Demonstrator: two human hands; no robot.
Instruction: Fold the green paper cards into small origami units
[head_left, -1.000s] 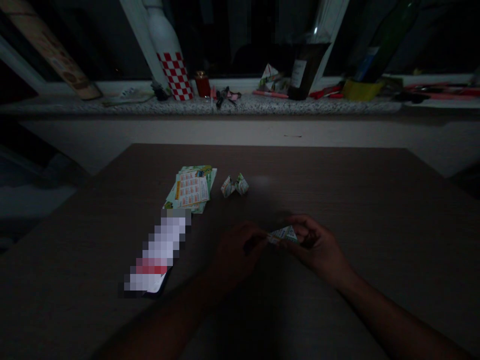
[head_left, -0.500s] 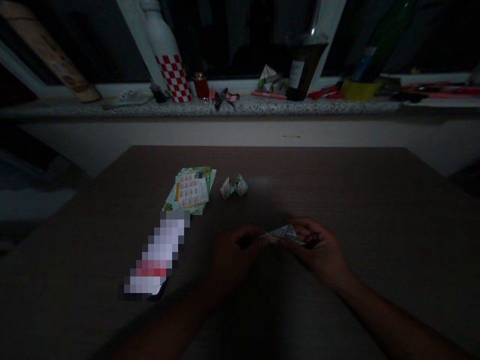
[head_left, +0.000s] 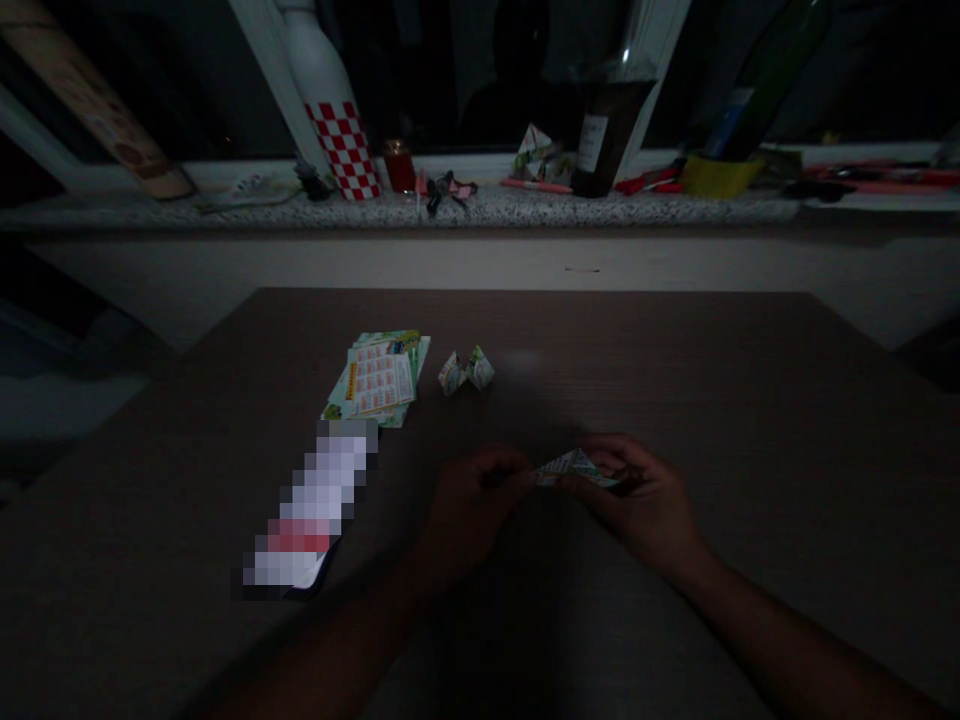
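Observation:
Between my two hands is a small piece of printed paper (head_left: 564,465), folded into a pointed, triangular shape. My left hand (head_left: 480,505) pinches its left corner with thumb and fingertips. On the other side, my right hand (head_left: 645,495) is closed on the right part, its thumb along the near edge and its fingers behind. Part of the paper is hidden by the fingers. Beyond my hands stands a folded paper figure (head_left: 466,371) with two raised points. Left of it lies a stack of printed paper slips (head_left: 381,382).
A phone (head_left: 319,505) with a lit, blurred screen lies left of my hands on the dark wooden table (head_left: 675,370). On the stone windowsill (head_left: 495,210) behind stand a checkered bottle (head_left: 341,135), a dark cup (head_left: 604,140), a green bottle (head_left: 772,80) and small items.
My left fingertips have shifted slightly at the paper's left corner. My right hand keeps its grip, and the whole view has moved a little.

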